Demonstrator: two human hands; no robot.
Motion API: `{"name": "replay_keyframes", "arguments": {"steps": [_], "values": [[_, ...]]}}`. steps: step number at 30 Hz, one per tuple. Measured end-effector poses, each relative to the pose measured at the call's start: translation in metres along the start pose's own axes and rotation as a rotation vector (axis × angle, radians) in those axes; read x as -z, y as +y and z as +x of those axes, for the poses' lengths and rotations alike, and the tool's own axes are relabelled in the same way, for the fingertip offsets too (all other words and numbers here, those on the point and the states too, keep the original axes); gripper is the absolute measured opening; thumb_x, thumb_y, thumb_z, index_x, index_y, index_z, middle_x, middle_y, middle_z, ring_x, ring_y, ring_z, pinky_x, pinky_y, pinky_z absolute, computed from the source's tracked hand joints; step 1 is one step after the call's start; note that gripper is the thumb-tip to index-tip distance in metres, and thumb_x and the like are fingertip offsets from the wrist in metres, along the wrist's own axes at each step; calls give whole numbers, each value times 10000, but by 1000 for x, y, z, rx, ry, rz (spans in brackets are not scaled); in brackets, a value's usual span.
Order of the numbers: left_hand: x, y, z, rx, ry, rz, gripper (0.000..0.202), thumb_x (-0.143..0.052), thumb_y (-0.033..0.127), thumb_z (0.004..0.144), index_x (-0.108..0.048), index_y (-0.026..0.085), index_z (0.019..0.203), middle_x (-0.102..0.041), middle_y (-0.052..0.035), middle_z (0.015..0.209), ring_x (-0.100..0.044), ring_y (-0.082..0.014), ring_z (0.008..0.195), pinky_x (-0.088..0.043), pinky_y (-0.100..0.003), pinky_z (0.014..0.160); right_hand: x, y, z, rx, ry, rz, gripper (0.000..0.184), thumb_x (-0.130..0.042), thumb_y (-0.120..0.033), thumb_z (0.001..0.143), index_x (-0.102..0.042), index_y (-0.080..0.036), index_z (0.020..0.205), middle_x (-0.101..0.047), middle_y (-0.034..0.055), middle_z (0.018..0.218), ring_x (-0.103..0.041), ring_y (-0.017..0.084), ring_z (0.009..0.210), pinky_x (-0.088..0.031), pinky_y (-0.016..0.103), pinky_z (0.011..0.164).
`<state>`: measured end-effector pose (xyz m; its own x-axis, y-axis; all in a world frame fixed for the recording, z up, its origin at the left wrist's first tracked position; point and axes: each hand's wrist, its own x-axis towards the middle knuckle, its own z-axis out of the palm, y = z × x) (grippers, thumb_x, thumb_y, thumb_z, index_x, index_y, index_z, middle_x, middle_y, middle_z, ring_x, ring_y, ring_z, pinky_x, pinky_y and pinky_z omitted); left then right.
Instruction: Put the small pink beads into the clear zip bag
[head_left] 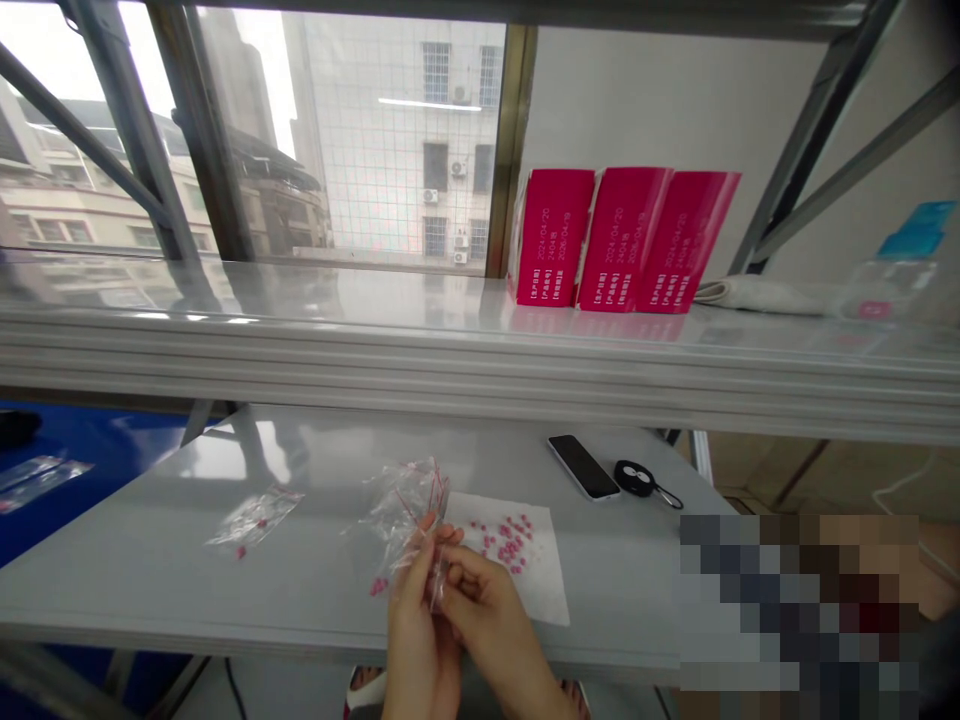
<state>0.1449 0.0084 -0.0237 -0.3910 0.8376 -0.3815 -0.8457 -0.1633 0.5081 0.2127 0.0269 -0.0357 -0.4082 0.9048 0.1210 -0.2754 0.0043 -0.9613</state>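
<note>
My left hand and my right hand meet at the table's front edge, fingers closed on a small clear plastic bag between them. What is inside the bag I cannot make out. Just beyond my fingers lies a heap of clear zip bags with red seal lines. Right of the hands, pink beads are scattered on a white sheet of paper. A few more pink beads sit left of my left hand.
A clear bag and a pink bead lie on the left of the grey table. A phone and a black key fob are at the back right. Above, a shelf carries three pink boxes and a blue-capped bottle.
</note>
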Motion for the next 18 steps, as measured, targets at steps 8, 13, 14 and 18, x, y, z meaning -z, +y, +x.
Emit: {"name": "replay_keyframes", "arguments": {"steps": [8,13,14,18], "values": [[4,8,6,-148,-96,-19,351,-778,147,753,-698,185,1092,-745,-49,968,-720,-158,842,-578,-250,788,4,-3,-5,66,266,49,118,-740,-299,817,-792,-215,880,-704,19,804,-613,179,750,-486,292,748],[1,10,3,-210,-169,82,306,-793,252,772,-705,168,1054,-737,-38,889,-708,-172,807,-567,-303,823,-7,9,2,-57,444,642,215,-731,-377,792,-770,-215,927,-744,61,1063,-668,224,1047,-505,359,985],[1,8,4,-192,-190,128,299,-784,294,791,-705,168,1051,-734,-39,878,-704,-177,805,-564,-309,824,-10,12,3,-95,413,725,217,-706,-392,811,-770,-212,916,-752,64,1036,-682,226,1028,-507,376,1000],[4,-3,9,-197,-216,364,389,-738,412,850,-672,192,1162,-744,-62,1008,-704,-211,913,-542,-329,879,-20,24,9,-149,403,880,220,-627,-403,854,-757,-226,871,-769,61,939,-717,246,938,-541,422,965]]}}
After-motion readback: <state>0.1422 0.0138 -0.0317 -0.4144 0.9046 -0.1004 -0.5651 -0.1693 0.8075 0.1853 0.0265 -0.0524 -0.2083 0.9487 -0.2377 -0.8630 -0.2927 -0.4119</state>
